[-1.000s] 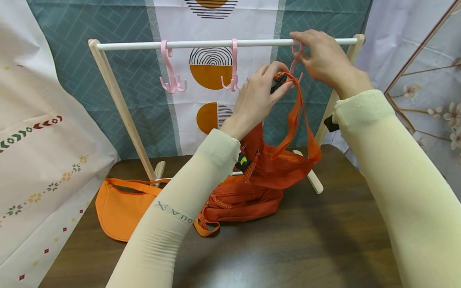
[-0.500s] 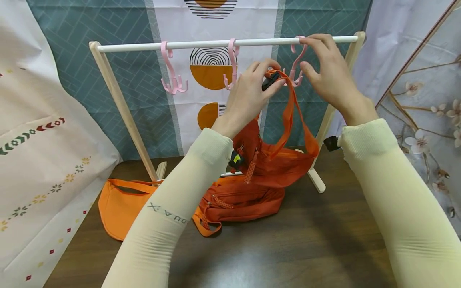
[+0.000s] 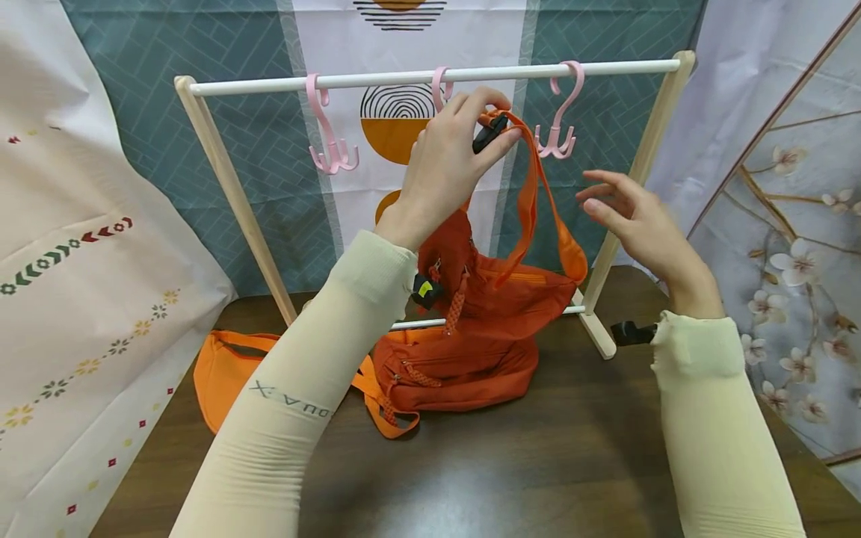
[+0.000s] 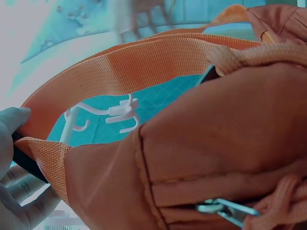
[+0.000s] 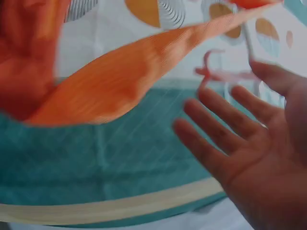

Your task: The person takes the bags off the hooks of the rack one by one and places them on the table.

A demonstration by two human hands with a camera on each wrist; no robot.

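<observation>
My left hand [image 3: 447,161] pinches the orange strap of a red-orange waist bag [image 3: 518,299] at its black buckle [image 3: 489,133]. The bag hangs below that hand, in front of the rack. In the left wrist view, the strap [image 4: 144,64] arches away from the fingers toward the bag's body. My right hand [image 3: 639,217] is off to the right, fingers extended and holding nothing. It is apart from both the strap and the rightmost pink hook [image 3: 558,134]. The right wrist view shows its palm with spread fingers, near the blurred strap [image 5: 129,76].
Another red-orange bag [image 3: 457,377] and an orange bag [image 3: 225,381] lie on the dark wooden table [image 3: 504,478]. The white rail [image 3: 377,79] carries a left pink hook [image 3: 328,142] and a middle pink hook [image 3: 439,86], partly hidden by my left hand.
My right hand has left the rail and rightmost hook, moving down and right. That hook now hangs in full view. My left hand has shifted slightly left and up with the waist bag.
</observation>
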